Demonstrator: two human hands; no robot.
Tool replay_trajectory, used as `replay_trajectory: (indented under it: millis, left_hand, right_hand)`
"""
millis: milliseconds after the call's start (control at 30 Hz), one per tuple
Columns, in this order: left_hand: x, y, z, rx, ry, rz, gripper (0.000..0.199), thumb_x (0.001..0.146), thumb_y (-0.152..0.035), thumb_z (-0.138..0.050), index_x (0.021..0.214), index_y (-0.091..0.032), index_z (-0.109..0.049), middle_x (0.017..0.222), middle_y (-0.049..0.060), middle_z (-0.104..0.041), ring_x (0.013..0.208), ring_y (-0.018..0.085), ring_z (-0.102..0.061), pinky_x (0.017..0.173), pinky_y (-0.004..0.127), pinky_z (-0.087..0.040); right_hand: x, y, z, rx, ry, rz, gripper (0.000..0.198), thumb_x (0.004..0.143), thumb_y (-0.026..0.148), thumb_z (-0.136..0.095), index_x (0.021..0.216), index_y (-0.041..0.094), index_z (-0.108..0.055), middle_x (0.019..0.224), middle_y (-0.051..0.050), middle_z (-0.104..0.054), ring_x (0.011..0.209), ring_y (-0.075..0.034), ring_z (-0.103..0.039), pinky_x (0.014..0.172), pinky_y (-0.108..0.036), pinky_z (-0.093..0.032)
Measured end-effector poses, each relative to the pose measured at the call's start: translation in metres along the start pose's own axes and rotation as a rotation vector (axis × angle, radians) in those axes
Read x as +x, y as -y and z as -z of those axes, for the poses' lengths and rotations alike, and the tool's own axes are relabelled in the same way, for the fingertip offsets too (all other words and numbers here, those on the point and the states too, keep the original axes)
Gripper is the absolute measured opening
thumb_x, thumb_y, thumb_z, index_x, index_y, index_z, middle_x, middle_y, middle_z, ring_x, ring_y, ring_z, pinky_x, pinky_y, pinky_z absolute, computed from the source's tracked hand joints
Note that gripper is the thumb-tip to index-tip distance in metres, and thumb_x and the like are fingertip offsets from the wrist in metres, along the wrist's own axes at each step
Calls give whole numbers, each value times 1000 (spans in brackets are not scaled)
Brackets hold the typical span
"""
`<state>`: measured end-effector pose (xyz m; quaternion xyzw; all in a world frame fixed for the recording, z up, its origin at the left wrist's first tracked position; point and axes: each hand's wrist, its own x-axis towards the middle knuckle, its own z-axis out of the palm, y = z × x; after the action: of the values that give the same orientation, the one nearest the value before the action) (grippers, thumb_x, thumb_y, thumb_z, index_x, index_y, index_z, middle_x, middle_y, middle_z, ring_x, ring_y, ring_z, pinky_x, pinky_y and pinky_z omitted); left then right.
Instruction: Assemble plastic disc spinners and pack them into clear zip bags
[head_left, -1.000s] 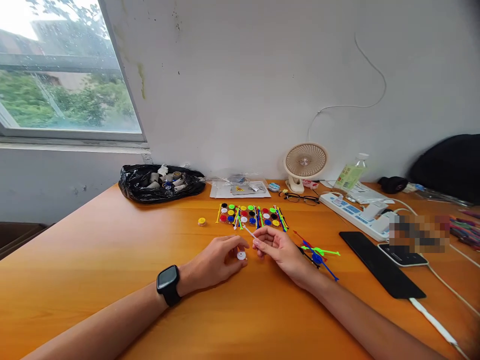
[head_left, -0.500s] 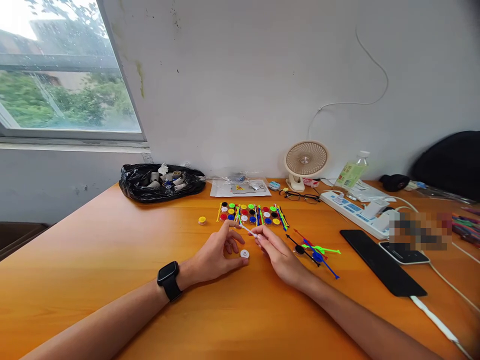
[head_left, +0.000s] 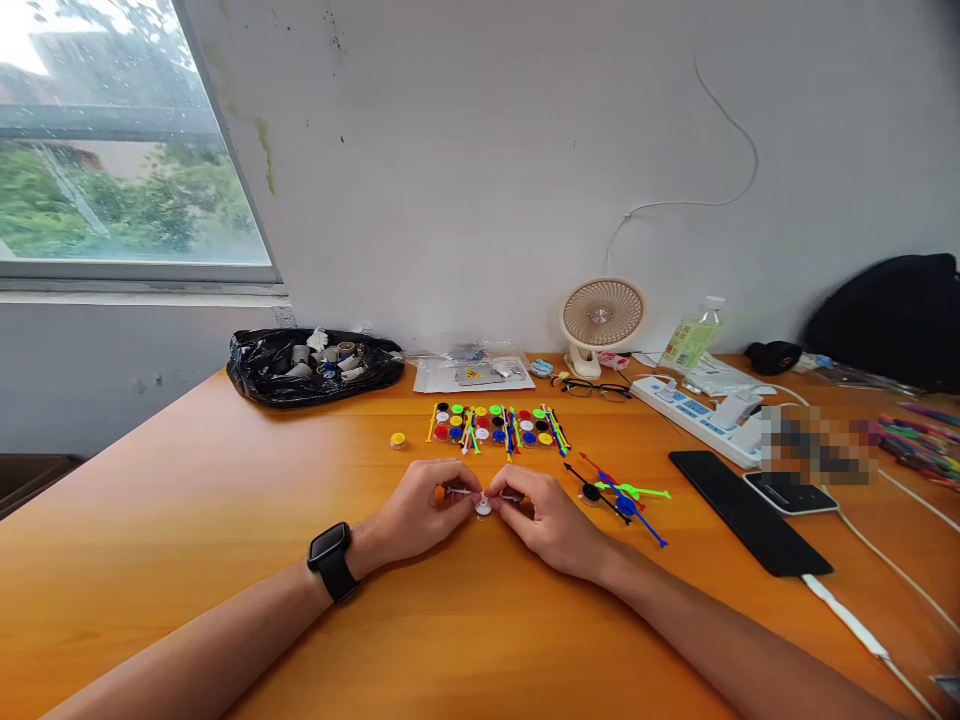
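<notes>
- Left hand (head_left: 431, 510), right hand (head_left: 551, 520): closed fingertips pinching a thin white plastic rod (head_left: 459, 491).
- Beneath it, between thumbs: round white plastic disc (head_left: 484, 508).
- Rightward, near: crossed multicoloured plastic arrows (head_left: 636, 491).
- Leftward: orange wooden tabletop (head_left: 225, 500) stretching to its slanted edge.

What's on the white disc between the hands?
A white stick, pinched by left hand and right hand, shows either side of the white disc; fingertips cover its middle, hiding any contact.
</notes>
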<state>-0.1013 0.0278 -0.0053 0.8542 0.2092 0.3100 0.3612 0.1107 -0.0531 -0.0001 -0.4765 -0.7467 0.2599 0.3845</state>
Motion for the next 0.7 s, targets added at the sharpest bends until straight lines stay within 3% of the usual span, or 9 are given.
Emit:
replay_trajectory:
  millis: [200,367,700]
  left_hand:
    - [-2,-1,-1,63,18,-39,18,88,-11,-60,95,-21,-74,87,2,-75,75,15,-64,71,26,-49]
    - [-2,-1,-1,143,35,-65,7,93,-22,-65,92,-20,-72,83,2,-69,71,14,-58,66,25,-45]
    - [-2,1,-1,210,44,-58,18,102,-32,-60,90,-20,-67,83,2,-66,74,14,-56,69,25,-44]
  right_hand:
    - [-2,-2,2,-52,23,51,12,102,19,-57,95,20,-67,93,-4,-66,83,-17,-60,74,-29,-47]
    - [-1,-7,0,-61,29,53,13,101,17,-56,93,20,-66,93,-4,-64,82,-17,-59,72,-29,-46]
    - [4,-8,1,-52,18,74,13,101,14,-57,94,20,-66,95,-4,-65,84,-18,-60,73,-29,-46]
